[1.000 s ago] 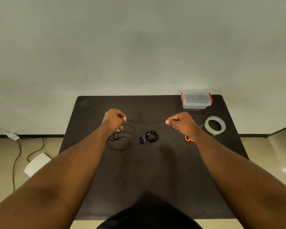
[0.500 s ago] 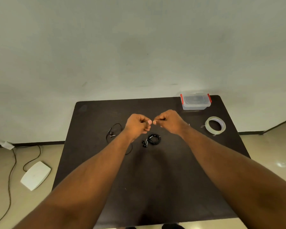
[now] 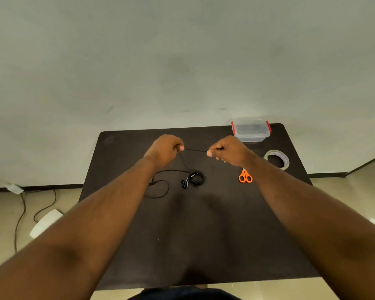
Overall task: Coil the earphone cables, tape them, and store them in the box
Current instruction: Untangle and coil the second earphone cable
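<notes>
A: How is the loose earphone cable [image 3: 194, 150] held?

B: A short taut run of it is pinched at both ends, above the dark table [image 3: 204, 234]. It is gripped at one end by the curled fingers of the left hand [image 3: 166, 149] and at the other between thumb and forefinger of the right hand [image 3: 227, 150]. Its long axis is laid nearly level from left to right, dipping slightly toward the right hand.

A: And the rest of it?

B: From the left hand it is dropped down to the table, where slack loops are seen left of the coiled earphones [image 3: 194, 179]. The earbuds are partly hidden by the left forearm.

A: How are things placed around the coiled earphones?

B: The coiled earphones are laid just below the hands. The orange scissors [image 3: 245, 176] are found to their right, handles toward the person. The tape roll [image 3: 276, 159] is set farther right, flat. The clear box [image 3: 251, 130], with red clips and its lid on, is placed beyond and right, at the far table edge.
</notes>
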Action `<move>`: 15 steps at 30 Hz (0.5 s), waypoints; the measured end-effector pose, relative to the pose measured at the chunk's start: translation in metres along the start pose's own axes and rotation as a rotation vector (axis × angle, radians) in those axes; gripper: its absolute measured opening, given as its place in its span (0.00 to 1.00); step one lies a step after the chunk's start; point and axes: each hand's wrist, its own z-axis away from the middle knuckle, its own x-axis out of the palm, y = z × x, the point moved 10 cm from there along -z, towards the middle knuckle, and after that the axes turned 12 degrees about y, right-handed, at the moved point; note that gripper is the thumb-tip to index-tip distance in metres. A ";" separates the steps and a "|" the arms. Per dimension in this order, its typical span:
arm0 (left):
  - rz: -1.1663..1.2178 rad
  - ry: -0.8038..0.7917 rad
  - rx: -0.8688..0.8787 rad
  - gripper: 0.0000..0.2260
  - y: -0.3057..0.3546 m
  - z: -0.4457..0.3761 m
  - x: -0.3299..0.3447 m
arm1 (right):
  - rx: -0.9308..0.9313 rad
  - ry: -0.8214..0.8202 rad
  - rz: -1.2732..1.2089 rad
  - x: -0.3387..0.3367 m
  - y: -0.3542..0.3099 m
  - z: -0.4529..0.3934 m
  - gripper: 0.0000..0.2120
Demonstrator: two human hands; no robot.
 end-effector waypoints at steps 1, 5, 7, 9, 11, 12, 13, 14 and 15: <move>-0.032 0.028 0.039 0.07 0.005 -0.004 -0.005 | 0.037 -0.008 -0.037 -0.002 0.002 0.002 0.06; -0.175 0.195 0.092 0.08 0.016 -0.020 -0.029 | 0.145 -0.163 -0.250 0.006 -0.008 0.015 0.08; -0.162 0.268 0.044 0.09 0.020 -0.032 -0.036 | 0.186 -0.241 -0.417 0.014 -0.023 0.022 0.08; -0.028 0.295 -0.046 0.08 0.021 -0.043 -0.035 | 0.231 -0.315 -0.675 0.020 -0.045 0.024 0.09; 0.388 0.199 -0.223 0.08 0.022 -0.047 -0.016 | 0.233 -0.303 -0.963 0.016 -0.067 0.014 0.09; 0.567 0.151 -0.289 0.09 0.027 -0.045 -0.004 | 0.220 -0.255 -1.095 0.010 -0.075 0.006 0.09; 0.650 0.139 -0.295 0.11 0.034 -0.044 0.003 | 0.206 -0.188 -1.209 0.002 -0.079 -0.003 0.09; 0.634 0.151 -0.265 0.11 0.040 -0.044 0.006 | 0.195 -0.110 -1.300 -0.005 -0.079 -0.013 0.09; 0.620 0.152 -0.257 0.10 0.042 -0.045 0.011 | 0.186 -0.027 -1.359 -0.012 -0.075 -0.022 0.08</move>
